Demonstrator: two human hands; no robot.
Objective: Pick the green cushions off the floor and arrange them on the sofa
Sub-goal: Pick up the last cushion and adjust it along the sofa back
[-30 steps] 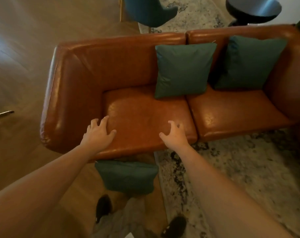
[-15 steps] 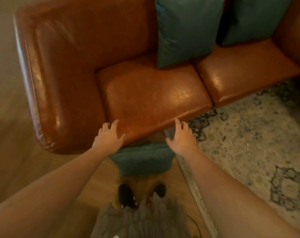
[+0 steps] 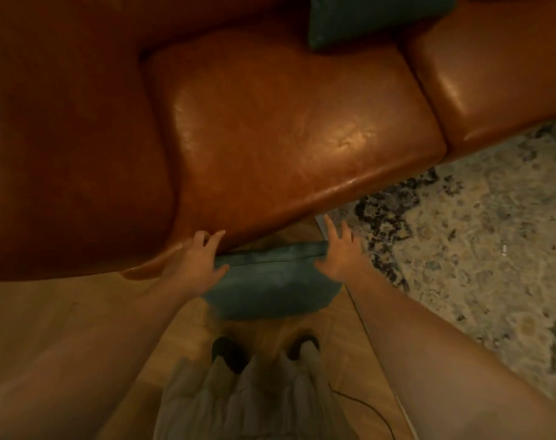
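A green cushion (image 3: pixel 270 281) lies on the wooden floor against the front of the brown leather sofa (image 3: pixel 286 128). My left hand (image 3: pixel 199 262) is at the cushion's left end with fingers spread, and my right hand (image 3: pixel 342 252) is at its right end, also spread. Both hands touch or nearly touch the cushion's sides without a closed grip. Another green cushion (image 3: pixel 375 17) leans against the sofa back at the top edge, partly cut off by the frame.
A patterned rug (image 3: pixel 477 236) covers the floor to the right. The sofa's wide left armrest (image 3: pixel 63 154) fills the left side. My shoes (image 3: pixel 229 354) and light trousers stand on the wooden floor just behind the cushion; a thin dark cable (image 3: pixel 365 408) runs nearby.
My view has tilted down and closer. Both hands have dropped from the sofa seat's front edge to the two ends of the floor cushion.
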